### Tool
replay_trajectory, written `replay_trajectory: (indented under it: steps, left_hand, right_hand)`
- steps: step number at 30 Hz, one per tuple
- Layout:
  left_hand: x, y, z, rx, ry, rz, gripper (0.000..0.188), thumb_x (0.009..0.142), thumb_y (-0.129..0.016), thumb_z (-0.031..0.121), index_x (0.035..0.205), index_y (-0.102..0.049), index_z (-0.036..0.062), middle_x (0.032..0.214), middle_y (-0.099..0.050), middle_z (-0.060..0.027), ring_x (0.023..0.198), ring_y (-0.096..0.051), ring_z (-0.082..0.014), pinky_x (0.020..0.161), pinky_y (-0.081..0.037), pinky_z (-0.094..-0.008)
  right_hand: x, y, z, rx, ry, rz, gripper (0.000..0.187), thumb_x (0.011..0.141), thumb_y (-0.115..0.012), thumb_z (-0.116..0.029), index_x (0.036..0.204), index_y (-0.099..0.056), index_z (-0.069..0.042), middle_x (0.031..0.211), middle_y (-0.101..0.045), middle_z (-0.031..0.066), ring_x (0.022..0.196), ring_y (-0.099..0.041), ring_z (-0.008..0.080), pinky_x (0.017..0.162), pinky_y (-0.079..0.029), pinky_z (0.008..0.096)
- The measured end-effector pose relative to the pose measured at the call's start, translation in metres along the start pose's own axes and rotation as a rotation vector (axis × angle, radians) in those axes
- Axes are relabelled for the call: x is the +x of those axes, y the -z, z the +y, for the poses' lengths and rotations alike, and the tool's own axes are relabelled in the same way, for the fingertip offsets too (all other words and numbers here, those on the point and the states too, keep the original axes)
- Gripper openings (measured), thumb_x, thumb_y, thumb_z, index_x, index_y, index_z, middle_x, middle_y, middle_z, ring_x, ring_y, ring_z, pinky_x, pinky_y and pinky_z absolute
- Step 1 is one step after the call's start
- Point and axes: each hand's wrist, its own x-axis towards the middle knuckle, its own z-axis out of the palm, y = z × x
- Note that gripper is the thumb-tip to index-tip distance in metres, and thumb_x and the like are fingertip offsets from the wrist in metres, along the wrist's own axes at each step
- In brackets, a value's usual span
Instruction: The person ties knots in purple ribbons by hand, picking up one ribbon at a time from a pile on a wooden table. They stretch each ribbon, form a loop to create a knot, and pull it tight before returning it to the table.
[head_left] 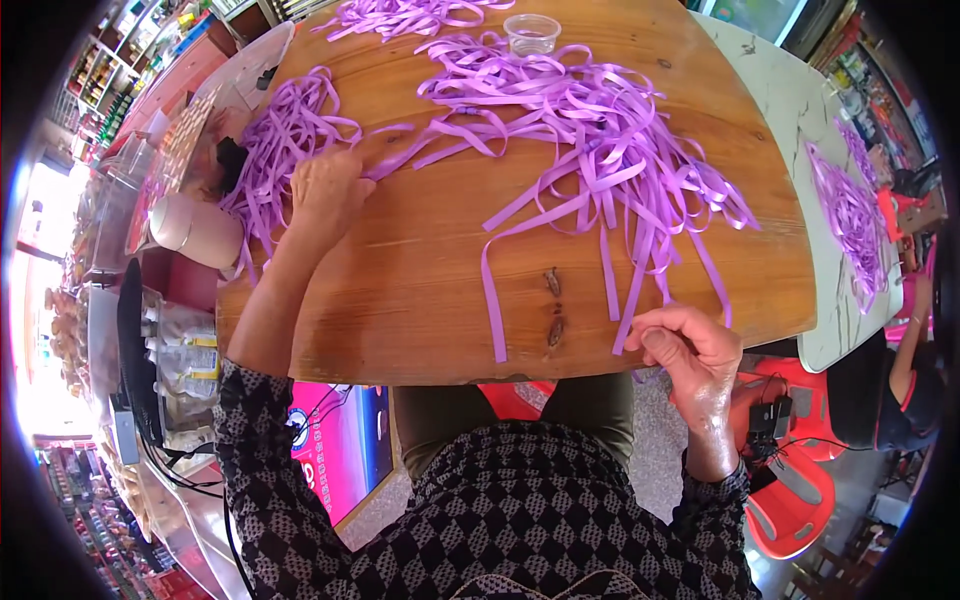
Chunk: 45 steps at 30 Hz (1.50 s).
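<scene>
My left hand is at the left side of the wooden table, its back up and fingers curled at the edge of a heap of shiny purple ribbons. A purple ribbon runs from beside its thumb toward the large middle heap. Near the front edge, my right hand is turned partly palm-up, with thumb and fingers pinched together. Loose ribbon ends lie beside its fingertips; whatever is in the pinch, if anything, is too small to make out.
A clear round plastic tub stands at the far side of the wooden table. A pale pink rounded object sits left of my forearm. More purple ribbons lie on a white marbled table, with another person nearby. Red chairs stand at right.
</scene>
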Motion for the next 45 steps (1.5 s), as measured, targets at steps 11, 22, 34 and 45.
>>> replay_trajectory:
  steps: [11, 22, 34, 45]
  left_hand:
    - [-0.03, 0.072, 0.107, -1.287, 0.448, -0.388, 0.015, 0.087, -0.051, 0.013, 0.077, -0.053, 0.0019, 0.062, -0.058, -0.0097, 0.055, -0.059, -0.0162, 0.045, -0.044, -0.0279]
    - [-0.046, 0.076, 0.16, -2.178, 0.589, -0.143, 0.018, 0.091, -0.048, 0.017, 0.087, -0.05, -0.0003, 0.081, -0.06, -0.0155, 0.064, -0.064, -0.0225, 0.055, -0.045, -0.0269]
    - [-0.065, 0.099, 0.203, -1.096, -0.279, 0.162, 0.03, 0.079, -0.066, 0.013, 0.106, -0.055, 0.0028, 0.095, -0.059, -0.0115, 0.081, -0.056, -0.0137, 0.077, -0.044, -0.0245]
    - [-0.068, 0.074, 0.16, -1.813, 0.387, -0.655, 0.023, 0.084, -0.059, 0.02, 0.069, -0.059, 0.0027, 0.055, -0.051, -0.0024, 0.042, -0.039, -0.0059, 0.039, -0.028, -0.0202]
  right_hand:
    - [0.003, -0.021, -0.004, 0.111, 0.006, -0.083, 0.018, 0.082, -0.06, -0.005, 0.098, -0.058, 0.003, 0.083, -0.062, 0.006, 0.07, -0.054, 0.007, 0.061, -0.043, 0.0189]
    - [0.008, -0.048, -0.012, 0.361, -0.275, -0.293, 0.016, 0.08, -0.063, -0.008, 0.093, -0.061, 0.002, 0.066, -0.058, 0.0032, 0.05, -0.048, 0.0052, 0.046, -0.037, 0.017]
    - [-0.019, -0.045, -0.008, -0.144, 0.232, -0.183, 0.003, 0.075, -0.057, 0.0, 0.077, -0.058, 0.002, 0.067, -0.057, 0.015, 0.061, -0.058, 0.0285, 0.054, -0.044, 0.0349]
    - [-0.009, 0.005, -0.01, -0.226, 0.195, -0.103, 0.007, 0.074, -0.067, -0.001, 0.078, -0.062, 0.001, 0.068, -0.057, 0.0031, 0.062, -0.052, 0.01, 0.055, -0.04, 0.0226]
